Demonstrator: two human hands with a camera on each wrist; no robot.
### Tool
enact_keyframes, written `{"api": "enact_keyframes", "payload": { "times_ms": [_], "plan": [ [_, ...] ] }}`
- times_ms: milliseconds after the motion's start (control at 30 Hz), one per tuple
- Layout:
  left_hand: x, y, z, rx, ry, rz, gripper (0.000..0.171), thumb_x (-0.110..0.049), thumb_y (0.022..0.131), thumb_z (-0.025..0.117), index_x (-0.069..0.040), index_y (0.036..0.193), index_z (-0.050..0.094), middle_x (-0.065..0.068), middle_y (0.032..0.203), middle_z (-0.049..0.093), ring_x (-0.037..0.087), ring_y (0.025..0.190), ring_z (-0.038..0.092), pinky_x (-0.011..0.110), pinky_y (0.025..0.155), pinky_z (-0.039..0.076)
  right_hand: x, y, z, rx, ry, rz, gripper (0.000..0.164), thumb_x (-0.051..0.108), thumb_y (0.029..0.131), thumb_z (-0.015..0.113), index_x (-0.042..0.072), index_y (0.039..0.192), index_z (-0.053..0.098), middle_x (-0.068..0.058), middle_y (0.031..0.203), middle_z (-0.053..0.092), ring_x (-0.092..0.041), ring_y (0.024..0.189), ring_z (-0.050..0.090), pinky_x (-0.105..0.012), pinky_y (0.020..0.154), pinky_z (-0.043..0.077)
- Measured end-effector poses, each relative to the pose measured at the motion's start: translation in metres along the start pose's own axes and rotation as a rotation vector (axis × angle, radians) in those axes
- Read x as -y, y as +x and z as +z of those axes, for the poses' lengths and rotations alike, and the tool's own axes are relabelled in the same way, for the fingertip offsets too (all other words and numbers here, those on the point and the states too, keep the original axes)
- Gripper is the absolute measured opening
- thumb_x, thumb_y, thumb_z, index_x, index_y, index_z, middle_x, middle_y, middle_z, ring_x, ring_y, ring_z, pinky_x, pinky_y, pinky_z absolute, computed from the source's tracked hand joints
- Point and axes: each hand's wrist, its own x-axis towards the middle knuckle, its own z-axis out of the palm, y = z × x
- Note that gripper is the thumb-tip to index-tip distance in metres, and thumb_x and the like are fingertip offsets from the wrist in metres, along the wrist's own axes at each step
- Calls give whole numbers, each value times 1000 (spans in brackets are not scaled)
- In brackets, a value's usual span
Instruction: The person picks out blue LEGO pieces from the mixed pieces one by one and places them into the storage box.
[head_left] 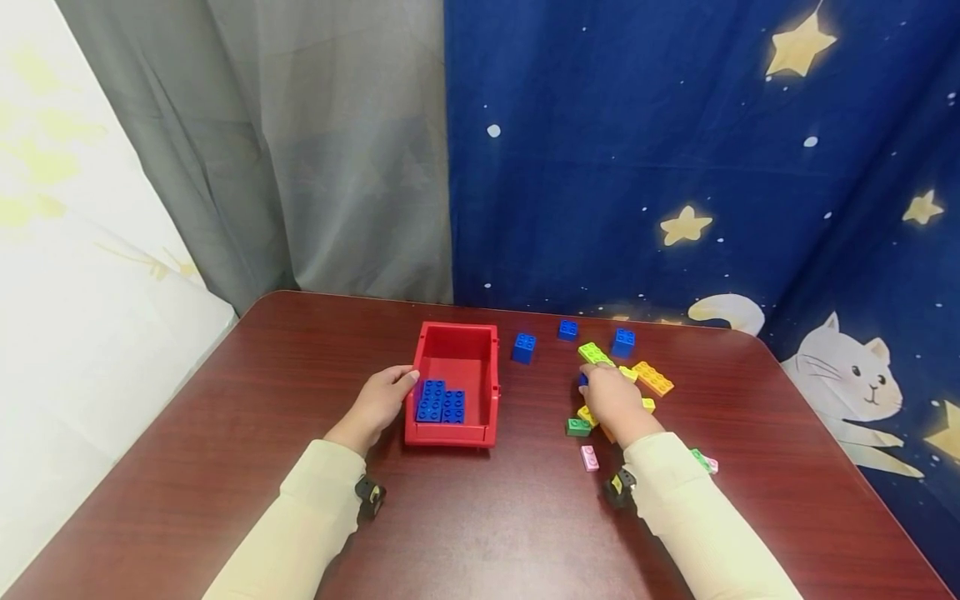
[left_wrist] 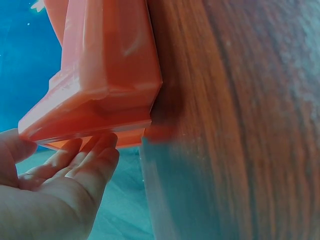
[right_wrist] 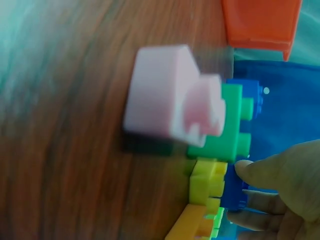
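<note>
On the left of the table, my left hand holds the side wall of a red box, thumb at the rim and fingers against the outer wall. Several blue bricks lie inside the box near its front. Over on the right, my right hand reaches into a loose group of building bricks. Its thumb and fingers are around a blue brick, mostly hidden by the hand in the head view. Yellow, green and pink bricks are close by in the right wrist view.
Three blue bricks stand apart towards the table's back edge. A lime brick and an orange brick lie around the right hand. Nearer are a green brick and a pink brick. Curtains hang behind the table.
</note>
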Motion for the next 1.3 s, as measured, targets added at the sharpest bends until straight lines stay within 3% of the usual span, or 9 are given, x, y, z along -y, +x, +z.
{"api": "enact_keyframes", "payload": {
  "times_ms": [333,600,900,1300],
  "plan": [
    [0,-1,1,5,-4,-12,51,-32,102,45,-6,146,39,20,145,42,42,133,39,54,103,41,14,-9,-8,-45,1,-46,41,14,93,64,-1,130,57,-22,130,57,-40,119,54,-55,94,48],
    [1,0,0,6,-2,-8,52,-32,102,45,-6,146,38,20,146,42,42,133,39,54,103,41,29,-14,-11,-121,40,-171,43,19,93,65,1,131,57,-18,130,59,-35,123,53,-51,101,44],
    [0,0,-1,6,4,-3,51,-32,102,45,-5,145,40,21,145,42,42,134,38,55,104,39,56,-24,-20,-174,110,-261,43,21,92,67,6,131,58,-13,127,61,-31,120,55,-48,100,46],
    [1,0,0,9,5,-9,52,-33,102,45,-6,146,39,20,146,42,42,134,38,54,103,40,85,-41,-31,-202,92,-359,45,23,89,70,10,131,60,-9,128,61,-26,120,56,-44,98,49]
  ]
}}
